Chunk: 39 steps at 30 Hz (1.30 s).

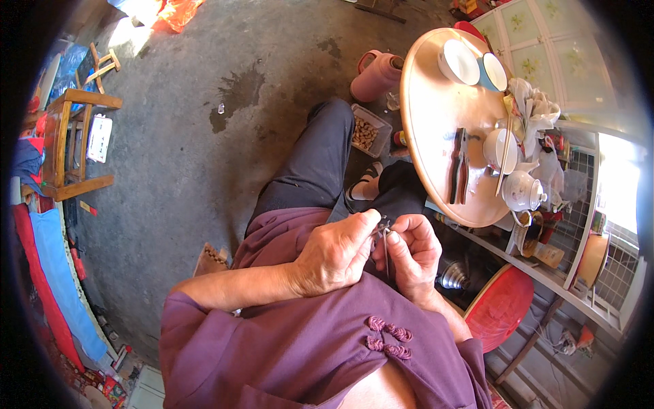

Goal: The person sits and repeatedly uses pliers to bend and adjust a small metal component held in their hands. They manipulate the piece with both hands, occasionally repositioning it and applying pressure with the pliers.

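Observation:
Over my lap, my left hand (337, 251) and my right hand (413, 253) meet with their fingertips pinched together. Between them is a small, thin metal piece (386, 235), with a narrow length pointing down beside my right thumb. Its kind is too small to tell, and my fingers hide part of it. Both hands are closed on it. The nearest tool is a pair of pliers (456, 170) with dark handles, lying on the round wooden table (429, 82) ahead and to the right, apart from my hands.
White bowls (458, 63), a teapot (522, 191) and chopsticks (505, 153) crowd the table's right side. Beyond my knees stand a pink thermos (373, 80) and a tub of peanuts (368, 133). A wooden stool (68, 146) is far left; a red round lid-like thing (501, 307) is at right.

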Each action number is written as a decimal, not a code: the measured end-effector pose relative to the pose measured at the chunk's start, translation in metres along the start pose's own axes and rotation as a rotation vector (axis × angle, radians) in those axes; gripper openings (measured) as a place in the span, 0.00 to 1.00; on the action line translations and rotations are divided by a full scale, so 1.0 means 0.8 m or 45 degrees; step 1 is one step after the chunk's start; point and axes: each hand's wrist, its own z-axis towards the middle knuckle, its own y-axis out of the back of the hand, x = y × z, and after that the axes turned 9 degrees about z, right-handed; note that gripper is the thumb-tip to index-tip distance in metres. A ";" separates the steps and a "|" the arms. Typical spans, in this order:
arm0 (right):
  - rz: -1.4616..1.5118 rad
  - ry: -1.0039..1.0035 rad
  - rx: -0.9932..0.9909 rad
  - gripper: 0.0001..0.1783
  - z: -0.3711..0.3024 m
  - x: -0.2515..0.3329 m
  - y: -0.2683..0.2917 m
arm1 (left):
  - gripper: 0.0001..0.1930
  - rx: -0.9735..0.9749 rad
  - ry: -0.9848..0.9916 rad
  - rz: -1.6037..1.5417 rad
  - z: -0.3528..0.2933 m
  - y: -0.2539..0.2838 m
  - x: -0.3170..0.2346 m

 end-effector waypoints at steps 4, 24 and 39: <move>0.044 -0.107 0.019 0.07 0.000 0.004 0.002 | 0.15 -0.026 -0.037 0.010 0.000 0.001 0.003; 0.207 -0.315 -0.035 0.05 0.007 0.010 0.001 | 0.11 -0.052 -0.040 -0.068 0.001 0.008 0.003; -0.060 -0.105 0.048 0.06 0.012 0.004 -0.003 | 0.10 0.097 0.292 -0.482 -0.002 0.009 0.003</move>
